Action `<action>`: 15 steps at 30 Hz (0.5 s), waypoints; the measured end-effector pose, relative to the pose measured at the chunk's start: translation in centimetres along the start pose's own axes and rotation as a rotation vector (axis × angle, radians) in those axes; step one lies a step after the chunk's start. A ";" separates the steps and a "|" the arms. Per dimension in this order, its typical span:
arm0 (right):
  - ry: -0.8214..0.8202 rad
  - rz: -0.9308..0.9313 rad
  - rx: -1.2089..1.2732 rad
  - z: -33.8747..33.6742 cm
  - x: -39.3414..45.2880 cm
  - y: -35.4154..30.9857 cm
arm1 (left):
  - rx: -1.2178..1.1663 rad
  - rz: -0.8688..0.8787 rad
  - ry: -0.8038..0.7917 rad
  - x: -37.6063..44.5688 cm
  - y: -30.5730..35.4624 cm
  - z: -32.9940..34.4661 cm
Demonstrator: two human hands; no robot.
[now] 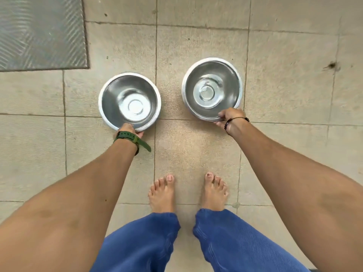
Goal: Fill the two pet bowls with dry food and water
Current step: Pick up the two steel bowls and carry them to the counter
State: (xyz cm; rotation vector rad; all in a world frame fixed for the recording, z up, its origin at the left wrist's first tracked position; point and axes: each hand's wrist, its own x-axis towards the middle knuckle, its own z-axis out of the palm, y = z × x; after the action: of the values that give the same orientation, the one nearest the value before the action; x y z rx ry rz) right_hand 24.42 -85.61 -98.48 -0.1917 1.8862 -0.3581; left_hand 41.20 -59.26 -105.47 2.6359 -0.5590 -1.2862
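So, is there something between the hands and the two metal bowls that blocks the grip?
Nothing visible does. The left hand already grips the near rim of the left steel bowl, and the right hand grips the near rim of the right steel bowl. Both bowls look empty on the tiled floor.

The 2 bowls, left (pixel 129 102) and right (pixel 212 89), are shiny silver with white rims, on beige floor tiles (pixel 284 79) with darker grout lines, near a grey mat (pixel 42 32) striped in pale diagonals, a green watch strap (pixel 133 139), a black bead bracelet (pixel 228 122) and blue ribbed trousers (pixel 225 244).
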 end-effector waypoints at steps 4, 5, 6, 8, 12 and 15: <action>0.006 0.000 0.165 -3.4 -4.0 -1.1 | 0.025 -0.093 0.111 -0.3 1.5 -1.0; 0.010 0.002 0.212 -4.8 -5.7 -1.7 | 0.019 -0.072 0.076 -0.3 1.6 -1.7; 0.008 -0.005 0.245 -6.0 -7.2 -2.3 | 0.014 0.036 0.066 0.2 1.2 -1.1; 0.002 -0.029 0.296 -9.3 -11.0 -3.8 | 0.121 0.157 0.083 -0.3 0.6 -0.2; 0.027 -0.088 0.463 -16.3 -20.0 -7.5 | -0.223 0.094 -0.259 -5.7 10.4 -9.1; 0.062 -0.148 0.591 -21.4 -27.6 -9.9 | -0.709 0.007 -0.264 -17.7 34.3 -24.0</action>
State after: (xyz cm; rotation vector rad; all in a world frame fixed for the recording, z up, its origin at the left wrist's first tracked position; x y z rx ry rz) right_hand 13.25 -83.20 -64.05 0.0815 1.7492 -1.0093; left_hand 41.13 -84.30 -67.59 1.8991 -0.0978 -1.4914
